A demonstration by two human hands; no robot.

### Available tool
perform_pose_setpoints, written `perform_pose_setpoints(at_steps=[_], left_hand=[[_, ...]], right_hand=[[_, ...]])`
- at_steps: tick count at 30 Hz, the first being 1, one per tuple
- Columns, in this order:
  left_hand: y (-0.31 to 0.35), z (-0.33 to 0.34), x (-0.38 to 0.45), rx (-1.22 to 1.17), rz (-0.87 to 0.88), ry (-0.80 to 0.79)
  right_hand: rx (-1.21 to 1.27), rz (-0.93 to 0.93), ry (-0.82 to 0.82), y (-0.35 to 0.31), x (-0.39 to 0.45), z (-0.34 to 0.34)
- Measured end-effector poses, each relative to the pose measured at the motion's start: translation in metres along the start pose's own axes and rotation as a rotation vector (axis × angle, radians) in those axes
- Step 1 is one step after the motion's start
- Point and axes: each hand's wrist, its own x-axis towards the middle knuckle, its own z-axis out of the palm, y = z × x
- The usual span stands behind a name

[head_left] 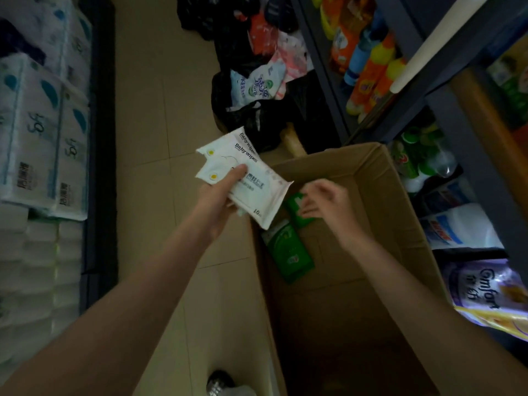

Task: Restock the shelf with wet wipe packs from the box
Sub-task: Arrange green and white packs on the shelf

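Observation:
My left hand (221,192) grips two white baby wipes packs (251,178), stacked and tilted, above the near-left corner of the open cardboard box (380,178). Inside the box, my right hand (324,204) hovers with loosely curled, blurred fingers just over a green wipe pack (297,205). Another green pack (290,252) lies against the box's left wall. The rest of the box floor looks bare and dark.
Stacked white tissue packs (40,132) fill the left shelving. A dark shelf unit (445,110) on the right holds coloured bottles (368,67) and refill pouches (485,290). Black bags with assorted packs (257,81) lie on the tiled floor (160,110) beyond the box.

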Motion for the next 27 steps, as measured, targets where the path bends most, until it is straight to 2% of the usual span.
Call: perform_pose_setpoints(at_steps=[1,2,5,6,8,10,12,14,17,19,21,22,24,27], left_hand=[[-0.001,-0.008,0.003,0.047,0.028,0.006],[-0.003,-0.016,0.005,0.082,0.046,0.001],[-0.013,-0.036,0.012,0.162,0.057,-0.032],[-0.017,-0.041,0.015,0.183,0.057,-0.031],[-0.025,-0.048,0.019,0.202,0.059,-0.018],[-0.033,-0.051,0.021,0.198,0.049,0.0],[-0.039,-0.053,0.018,0.19,0.026,0.01],[-0.039,-0.055,0.01,0.18,-0.014,0.017],[-0.025,-0.062,-0.012,0.153,-0.064,0.037],[-0.009,-0.07,-0.033,0.119,-0.078,0.029],[0.013,-0.082,-0.057,0.07,-0.077,0.01],[0.025,-0.09,-0.071,0.053,-0.073,-0.004],[0.057,-0.11,-0.1,0.053,-0.032,-0.023],[0.119,-0.154,-0.155,0.108,0.095,0.01]], right_hand=[[-0.09,0.099,0.054,0.027,0.013,-0.003],[-0.205,0.19,0.041,0.055,0.023,-0.001],[-0.502,0.411,-0.181,0.125,0.038,0.034],[-0.645,0.45,-0.228,0.139,0.038,0.05],[-0.977,0.377,-0.128,0.153,0.036,0.076],[-0.946,0.343,-0.052,0.154,0.036,0.089],[-0.728,0.405,-0.069,0.148,0.039,0.086],[-0.522,0.476,-0.068,0.121,0.038,0.063],[-0.179,0.436,-0.062,0.033,0.024,0.015],[0.054,0.423,-0.188,-0.035,0.004,-0.006],[0.177,0.319,-0.387,-0.097,-0.018,-0.003],[0.164,0.253,-0.463,-0.123,-0.027,0.007],[-0.021,0.125,-0.515,-0.17,-0.044,0.04],[-0.446,-0.199,-0.361,-0.241,-0.076,0.108]])
